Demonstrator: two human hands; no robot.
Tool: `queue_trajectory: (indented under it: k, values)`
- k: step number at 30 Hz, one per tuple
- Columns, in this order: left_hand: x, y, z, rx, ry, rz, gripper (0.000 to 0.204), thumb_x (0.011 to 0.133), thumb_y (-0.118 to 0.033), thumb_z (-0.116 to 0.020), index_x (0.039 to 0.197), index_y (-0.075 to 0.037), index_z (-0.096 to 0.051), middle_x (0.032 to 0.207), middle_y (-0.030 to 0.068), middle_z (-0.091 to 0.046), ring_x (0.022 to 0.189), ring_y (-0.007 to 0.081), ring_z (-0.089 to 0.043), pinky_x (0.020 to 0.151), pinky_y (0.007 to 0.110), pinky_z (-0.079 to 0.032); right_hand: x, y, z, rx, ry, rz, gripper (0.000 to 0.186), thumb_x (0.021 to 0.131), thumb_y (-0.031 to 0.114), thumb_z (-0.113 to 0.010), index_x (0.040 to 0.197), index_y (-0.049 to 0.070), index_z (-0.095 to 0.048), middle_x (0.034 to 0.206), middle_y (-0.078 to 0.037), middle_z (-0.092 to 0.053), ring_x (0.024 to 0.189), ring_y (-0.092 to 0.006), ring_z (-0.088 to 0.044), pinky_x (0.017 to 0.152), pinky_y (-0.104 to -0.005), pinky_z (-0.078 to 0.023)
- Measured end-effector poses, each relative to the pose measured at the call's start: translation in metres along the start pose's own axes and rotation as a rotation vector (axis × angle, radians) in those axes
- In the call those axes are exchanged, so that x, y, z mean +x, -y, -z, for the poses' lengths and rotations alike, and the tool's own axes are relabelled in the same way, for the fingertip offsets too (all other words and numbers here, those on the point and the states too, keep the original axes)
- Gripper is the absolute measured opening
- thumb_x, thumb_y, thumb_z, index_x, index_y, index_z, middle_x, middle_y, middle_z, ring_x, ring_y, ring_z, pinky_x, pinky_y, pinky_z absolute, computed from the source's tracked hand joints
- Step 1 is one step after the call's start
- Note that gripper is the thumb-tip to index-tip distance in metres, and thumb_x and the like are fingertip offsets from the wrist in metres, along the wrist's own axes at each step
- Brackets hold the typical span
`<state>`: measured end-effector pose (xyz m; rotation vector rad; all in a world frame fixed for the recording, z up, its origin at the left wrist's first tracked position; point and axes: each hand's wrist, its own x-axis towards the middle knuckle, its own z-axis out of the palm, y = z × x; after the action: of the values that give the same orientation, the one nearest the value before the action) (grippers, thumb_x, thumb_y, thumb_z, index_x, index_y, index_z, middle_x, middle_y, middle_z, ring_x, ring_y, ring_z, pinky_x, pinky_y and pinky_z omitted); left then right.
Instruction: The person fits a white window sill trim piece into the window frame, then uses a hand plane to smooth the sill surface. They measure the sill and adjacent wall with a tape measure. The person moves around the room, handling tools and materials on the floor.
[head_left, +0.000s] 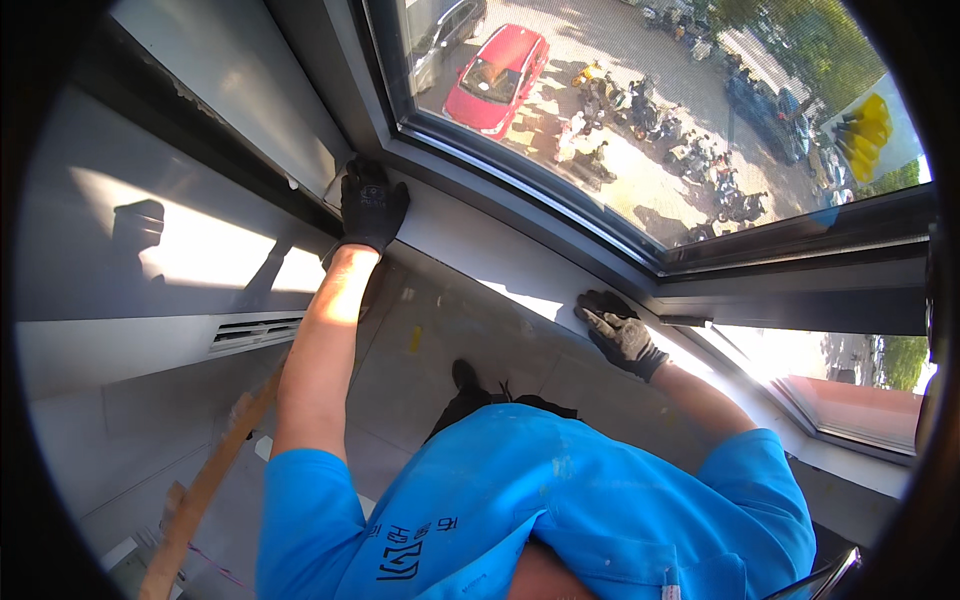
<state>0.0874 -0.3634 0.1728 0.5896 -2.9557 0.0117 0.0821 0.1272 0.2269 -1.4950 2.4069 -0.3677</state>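
Note:
In the head view my left hand, in a black glove, rests at the far left end of the pale windowsill, against the side of the grey window frame, thumb out and fingers partly bent. My right hand, in a worn black and grey glove, lies farther right on the same sill, fingers stretched over it near the frame's corner. I make out nothing held in either glove. Beside my left hand runs a grey panel with a dark gap under it.
A white vent is in the left wall; a wooden plank leans below it. Tiled floor and my shoe show under the sill. A second window is at right. Parked cars and scooters show outside.

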Motion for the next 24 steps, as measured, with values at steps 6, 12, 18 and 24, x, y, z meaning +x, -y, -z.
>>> queue_trajectory:
  k: [6, 12, 18, 24]
  values:
    - [0.002, -0.007, 0.01, -0.016, 0.078, -0.014, 0.076, 0.094, -0.046, -0.048, 0.148, 0.006, -0.033, 0.154, 0.0299, -0.031, 0.142, 0.0451, -0.029, 0.117, 0.05, -0.024, 0.051, 0.012, 0.002, 0.157, -0.074, -0.003, 0.045, 0.094, 0.013, -0.055, 0.138, 0.014, -0.056, 0.144, -0.013, -0.051, 0.132, -0.0333, -0.046, 0.11, -0.0425, -0.037]
    - [-0.019, -0.019, 0.023, 0.006, 0.172, -0.041, 0.087, 0.094, -0.054, -0.049, 0.151, 0.007, -0.024, 0.157, 0.028, -0.025, 0.147, 0.0416, -0.023, 0.118, 0.049, -0.023, 0.052, 0.01, 0.004, -0.001, 0.02, 0.1, 0.046, 0.097, 0.018, -0.047, 0.142, 0.011, -0.049, 0.149, -0.016, -0.043, 0.138, -0.0353, -0.038, 0.116, -0.0468, -0.028]
    - [-0.019, -0.027, 0.035, 0.042, 0.18, -0.062, 0.088, 0.094, -0.056, -0.049, 0.151, 0.007, -0.026, 0.156, 0.0272, -0.028, 0.145, 0.0414, -0.027, 0.118, 0.048, -0.023, 0.156, 0.05, -0.009, -0.032, -0.012, 0.178, 0.049, 0.099, 0.018, -0.044, 0.146, 0.006, -0.042, 0.152, -0.019, -0.037, 0.14, -0.0374, -0.034, 0.118, -0.0481, -0.026]
    - [-0.023, -0.023, 0.031, 0.08, 0.082, -0.078, 0.085, 0.095, -0.057, -0.047, 0.15, 0.006, -0.03, 0.156, 0.0266, -0.03, 0.144, 0.0402, -0.029, 0.118, 0.046, -0.023, 0.197, 0.063, -0.013, -0.016, -0.123, 0.235, 0.046, 0.099, 0.018, -0.044, 0.144, 0.006, -0.044, 0.15, -0.019, -0.04, 0.138, -0.036, -0.038, 0.117, -0.0469, -0.028]
